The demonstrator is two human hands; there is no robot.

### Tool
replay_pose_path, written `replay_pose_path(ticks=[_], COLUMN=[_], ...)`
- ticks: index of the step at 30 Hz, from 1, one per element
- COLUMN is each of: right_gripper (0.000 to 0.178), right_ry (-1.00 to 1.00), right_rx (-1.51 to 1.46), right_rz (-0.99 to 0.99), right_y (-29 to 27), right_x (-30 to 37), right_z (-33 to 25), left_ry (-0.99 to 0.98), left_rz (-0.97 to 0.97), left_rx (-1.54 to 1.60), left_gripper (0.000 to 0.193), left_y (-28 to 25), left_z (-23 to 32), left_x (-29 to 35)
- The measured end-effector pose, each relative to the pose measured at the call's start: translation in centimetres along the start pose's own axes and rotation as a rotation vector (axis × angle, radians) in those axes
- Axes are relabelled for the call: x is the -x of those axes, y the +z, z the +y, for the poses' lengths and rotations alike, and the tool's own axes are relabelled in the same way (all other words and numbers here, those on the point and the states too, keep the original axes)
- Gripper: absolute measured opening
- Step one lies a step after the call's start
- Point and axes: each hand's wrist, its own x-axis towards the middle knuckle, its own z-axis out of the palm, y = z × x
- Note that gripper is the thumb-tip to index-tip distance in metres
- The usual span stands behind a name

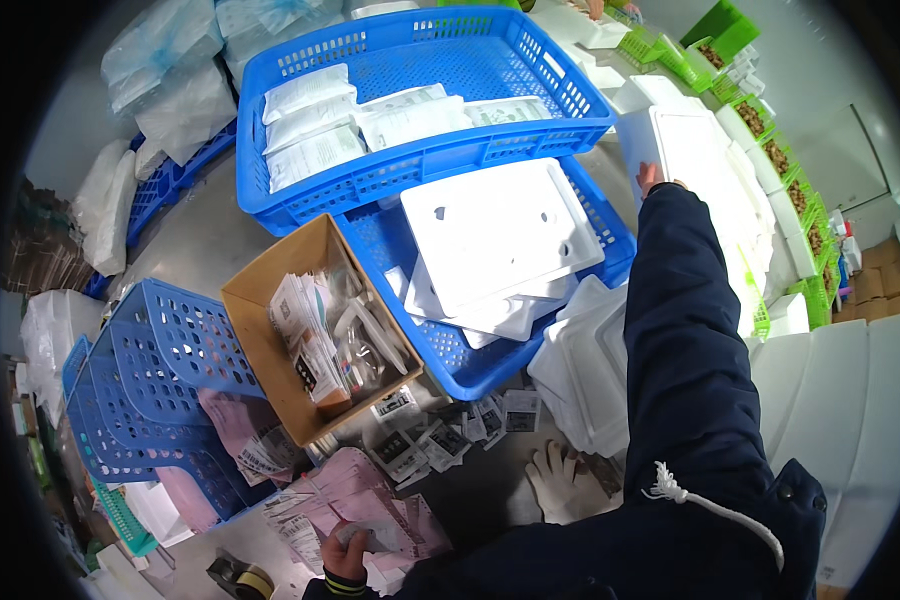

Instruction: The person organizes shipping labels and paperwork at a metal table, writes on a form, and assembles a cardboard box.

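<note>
Ahead, right hand (650, 178), against white box (687, 148)

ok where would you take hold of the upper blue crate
Probably take the upper blue crate by the rim at its short ends, from left and right together: it is long, with upright end walls. White packets lie mostly toward the left, so that end may weigh more.

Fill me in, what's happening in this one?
A person's right hand reaches out to a white box and seems to touch it. The left hand holds something pale, hard to make out, over pink slips. White packets lie in the upper blue basket; white panels fill the lower basket partly.
</note>
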Motion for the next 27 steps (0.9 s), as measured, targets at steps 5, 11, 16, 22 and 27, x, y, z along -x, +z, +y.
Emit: replay_pose_path(ticks=[5, 11, 16, 22, 27], right_gripper=[0.047, 0.061, 0.054, 0.038, 0.042], right_ry=[0.435, 0.405, 0.287, 0.243, 0.226], right_rx=[-0.914, -0.598, -0.139, 0.129, 0.187], right_rz=[0.333, -0.127, -0.29, -0.499, -0.711], right_y=[11.2, 13.5, 18.8, 25.2, 27.8], right_x=[10.5, 18.8, 29.5, 44.2, 53.6], right_z=[-13.9, -22.2, -25.5, -25.1, -24.5], left_ry=[-0.009, 0.123, 0.211, 0.41, 0.37], left_rz=[0.06, -0.034, -0.031, 0.103, 0.137], left_rx=[0.008, 0.068, -0.042, 0.02, 0.093], left_gripper=[0.012, 0.012, 0.015, 0.016, 0.018], left_y=[-0.1, -1.2, -4.4, -10.5, -16.0], left_z=[-1.9, -1.8, -3.0, -4.4, -5.3], left_x=[1.1, 2.9, 6.7, 12.7, 18.1])
